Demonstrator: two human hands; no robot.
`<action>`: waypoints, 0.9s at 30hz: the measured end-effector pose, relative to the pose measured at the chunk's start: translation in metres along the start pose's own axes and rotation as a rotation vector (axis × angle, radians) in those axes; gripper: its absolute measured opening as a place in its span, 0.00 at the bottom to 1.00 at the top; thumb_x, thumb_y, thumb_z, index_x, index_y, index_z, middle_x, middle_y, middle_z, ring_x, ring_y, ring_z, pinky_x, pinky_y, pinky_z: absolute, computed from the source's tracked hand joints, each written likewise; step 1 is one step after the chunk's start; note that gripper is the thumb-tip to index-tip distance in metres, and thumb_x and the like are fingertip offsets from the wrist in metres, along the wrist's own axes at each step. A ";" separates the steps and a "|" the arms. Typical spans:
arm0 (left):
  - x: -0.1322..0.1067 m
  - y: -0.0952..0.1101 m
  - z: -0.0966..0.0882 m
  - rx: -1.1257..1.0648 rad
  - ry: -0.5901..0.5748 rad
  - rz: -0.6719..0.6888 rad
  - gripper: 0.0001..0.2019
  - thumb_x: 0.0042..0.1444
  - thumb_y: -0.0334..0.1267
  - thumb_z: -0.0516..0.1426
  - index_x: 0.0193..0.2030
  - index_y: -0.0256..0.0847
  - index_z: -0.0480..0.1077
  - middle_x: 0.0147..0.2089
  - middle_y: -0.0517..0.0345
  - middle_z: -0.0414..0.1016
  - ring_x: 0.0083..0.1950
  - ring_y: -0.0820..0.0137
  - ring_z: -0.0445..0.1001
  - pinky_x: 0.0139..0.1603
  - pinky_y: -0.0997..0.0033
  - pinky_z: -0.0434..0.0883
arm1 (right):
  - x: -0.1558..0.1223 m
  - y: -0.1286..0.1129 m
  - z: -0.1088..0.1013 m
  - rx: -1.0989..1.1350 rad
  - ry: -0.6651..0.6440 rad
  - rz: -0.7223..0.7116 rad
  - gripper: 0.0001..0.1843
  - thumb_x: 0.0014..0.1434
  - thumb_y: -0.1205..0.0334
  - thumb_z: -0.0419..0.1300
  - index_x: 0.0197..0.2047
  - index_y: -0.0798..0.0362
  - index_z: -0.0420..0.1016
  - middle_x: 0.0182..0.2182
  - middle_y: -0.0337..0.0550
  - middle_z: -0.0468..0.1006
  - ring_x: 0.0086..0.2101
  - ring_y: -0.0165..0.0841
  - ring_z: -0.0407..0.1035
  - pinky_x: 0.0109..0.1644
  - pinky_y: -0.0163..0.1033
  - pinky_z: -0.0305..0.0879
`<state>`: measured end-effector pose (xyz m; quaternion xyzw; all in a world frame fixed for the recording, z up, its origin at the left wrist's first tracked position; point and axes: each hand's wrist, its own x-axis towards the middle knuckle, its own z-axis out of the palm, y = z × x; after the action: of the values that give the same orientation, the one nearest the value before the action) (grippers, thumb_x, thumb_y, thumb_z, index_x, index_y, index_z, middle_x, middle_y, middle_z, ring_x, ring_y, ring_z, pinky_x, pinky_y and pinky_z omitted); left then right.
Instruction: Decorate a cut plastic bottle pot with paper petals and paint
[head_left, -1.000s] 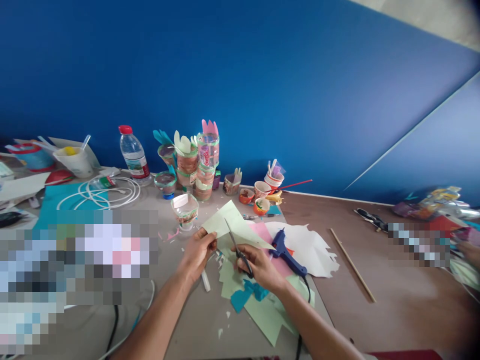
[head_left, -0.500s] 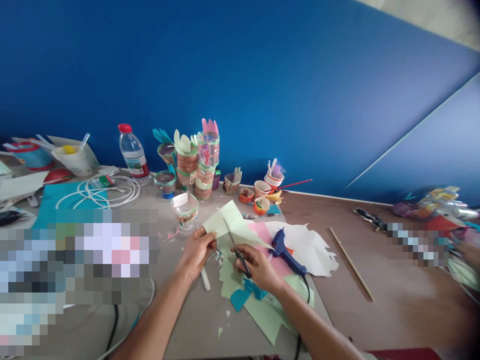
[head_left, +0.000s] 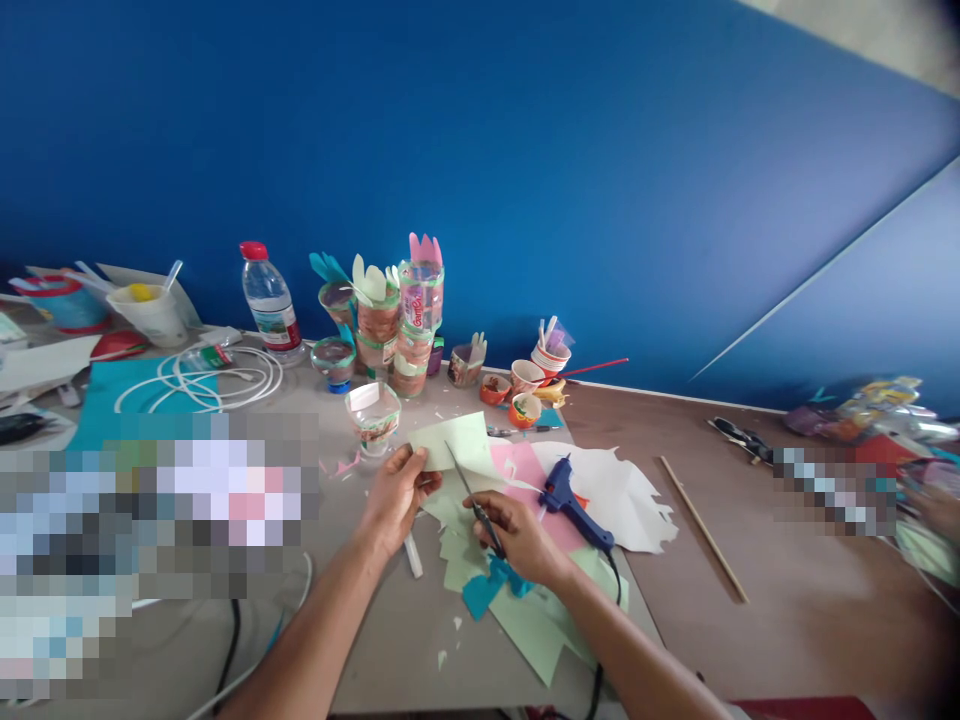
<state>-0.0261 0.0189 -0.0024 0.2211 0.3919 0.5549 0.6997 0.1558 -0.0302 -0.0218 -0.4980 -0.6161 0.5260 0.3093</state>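
Note:
My left hand (head_left: 397, 495) pinches a piece of pale green paper (head_left: 466, 440) by its left edge, above the table. My right hand (head_left: 514, 530) is closed on the dark handles of a pair of scissors (head_left: 459, 470), whose blades lie across the paper. Below my hands are more pale green sheets (head_left: 536, 645) with jagged edges and some crumpled blue paper (head_left: 484, 592). A blue glue gun (head_left: 574, 505) rests on pink and white paper right of my right hand. A clear plastic cup (head_left: 373, 415) stands just beyond my left hand.
Decorated cups (head_left: 379, 330) are stacked against the blue wall, beside a water bottle (head_left: 270, 305). Small paper cups (head_left: 527, 376) stand behind the glue gun. A wooden stick (head_left: 703, 528) lies to the right, a coiled white cable (head_left: 247, 375) to the left. Another person's hand (head_left: 937, 510) is at far right.
The held paper has tilted to lie more level, its top corner swinging right. The scissors remain across it in my right hand. The view has shifted slightly.

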 end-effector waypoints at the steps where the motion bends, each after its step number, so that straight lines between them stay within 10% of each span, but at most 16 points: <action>1: -0.001 0.000 0.000 -0.001 -0.003 0.007 0.22 0.33 0.46 0.69 0.29 0.38 0.65 0.25 0.65 0.72 0.23 0.77 0.70 0.30 0.73 0.68 | -0.001 -0.001 0.000 0.002 0.001 -0.001 0.15 0.56 0.59 0.57 0.45 0.56 0.70 0.21 0.33 0.64 0.23 0.25 0.57 0.27 0.32 0.53; 27: -0.002 -0.001 0.002 0.373 -0.030 0.333 0.18 0.43 0.38 0.61 0.42 0.36 0.70 0.25 0.64 0.70 0.21 0.76 0.65 0.25 0.75 0.62 | -0.009 -0.014 -0.005 0.006 -0.066 0.046 0.18 0.56 0.51 0.58 0.44 0.57 0.71 0.21 0.33 0.63 0.22 0.25 0.58 0.25 0.32 0.52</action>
<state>-0.0244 0.0169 -0.0013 0.4161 0.4353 0.5773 0.5515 0.1589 -0.0361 -0.0056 -0.4936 -0.6129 0.5509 0.2779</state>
